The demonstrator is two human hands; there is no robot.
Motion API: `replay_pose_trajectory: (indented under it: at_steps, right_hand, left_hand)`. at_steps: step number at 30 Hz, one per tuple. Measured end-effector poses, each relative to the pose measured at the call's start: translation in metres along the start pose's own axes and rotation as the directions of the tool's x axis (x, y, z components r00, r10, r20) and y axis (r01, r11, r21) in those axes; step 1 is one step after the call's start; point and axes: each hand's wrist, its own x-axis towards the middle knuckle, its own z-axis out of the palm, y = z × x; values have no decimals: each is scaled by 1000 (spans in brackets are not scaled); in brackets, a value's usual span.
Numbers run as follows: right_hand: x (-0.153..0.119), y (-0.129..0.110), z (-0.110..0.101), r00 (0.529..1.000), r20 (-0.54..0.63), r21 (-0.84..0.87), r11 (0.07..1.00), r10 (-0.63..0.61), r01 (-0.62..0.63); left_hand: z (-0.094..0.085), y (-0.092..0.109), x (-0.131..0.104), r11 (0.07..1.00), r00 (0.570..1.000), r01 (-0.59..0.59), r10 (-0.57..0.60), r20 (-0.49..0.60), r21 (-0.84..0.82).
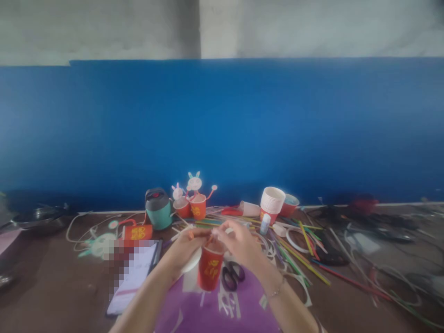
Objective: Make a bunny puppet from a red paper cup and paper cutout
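Observation:
A red paper cup (209,270) with yellow lettering stands upright on a purple sheet (194,314), between my two hands. My left hand (185,247) is at the cup's upper left rim, fingers bent together. My right hand (237,240) is at the upper right of the rim, its fingertips pinched close to the left ones. Something small and reddish shows between the fingertips over the cup's mouth, too blurred to name. Black scissors (233,276) lie just right of the cup. White paper scraps (229,304) lie on the sheet in front of them.
Cups with paper rabbit figures (198,206) and a green container (158,210) stand at the back left. Stacked cups (272,202) and a small bottle (265,224) stand back right. Coloured sticks (305,261), tape rings and cables lie right. A clipboard (133,277) lies left.

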Motion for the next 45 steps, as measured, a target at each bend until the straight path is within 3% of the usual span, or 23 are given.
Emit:
replay_pose_trajectory:
  at_steps: [6, 20, 32, 38, 42, 45]
  right_hand:
    - [0, -3, 4, 997, -49, 31, 998, 57, -55]
    - [-6, -8, 1, 992, -129, -78, 997, 10, -20]
    - [-8, -11, -3, 999, -25, 143, 989, 28, -24]
    - [-11, -16, 0, 982, -189, -6, 1000, 15, -16]
    - [-12, -19, 0, 979, -190, -49, 997, -74, 66]
    - [-13, -21, -1, 985, -165, -21, 998, -57, 55]
  left_hand:
    - [-2, -4, -1, 998, 999, -40, 40, 3, 46]
    - [4, 3, -9, 996, 998, -56, 57, -16, 66]
    - [2, 10, -15, 994, 998, -61, 62, -8, 92]
    - [6, 9, -12, 998, 998, -66, 66, -14, 4]
    - [8, 11, -13, 994, 995, -91, 93, -43, 61]
    - [8, 11, -14, 990, 993, -92, 100, -66, 107]
